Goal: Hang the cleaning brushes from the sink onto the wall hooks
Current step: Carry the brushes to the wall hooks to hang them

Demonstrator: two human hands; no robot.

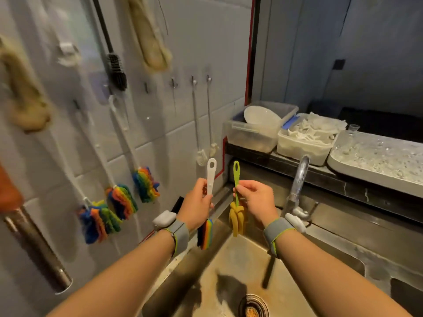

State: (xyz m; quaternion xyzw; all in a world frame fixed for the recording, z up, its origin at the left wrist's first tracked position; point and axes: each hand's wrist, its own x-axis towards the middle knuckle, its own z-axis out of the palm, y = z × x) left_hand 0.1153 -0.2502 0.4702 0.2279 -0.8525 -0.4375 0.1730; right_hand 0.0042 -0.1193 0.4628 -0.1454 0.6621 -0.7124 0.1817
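My left hand (198, 203) grips the white handle of a rainbow sponge brush (205, 234), its hanging hole up and its striped head dangling below my wrist. A green-handled brush (237, 217) with a yellow sponge head is pinched by my right hand (256, 200), upright, loop end on top. Both brushes hang over the steel sink (231, 271). On the tiled wall a row of small hooks (174, 83) sits above and to the left; two of them carry thin wire brushes (201, 154).
Three rainbow sponge brushes (122, 200) hang on the left wall, with a black brush (116, 69) and beige mop heads (151, 40) above. The tap (298, 179) stands right of my hands. Plastic tubs (258, 126) sit on the ledge behind. The drain (253, 306) is below.
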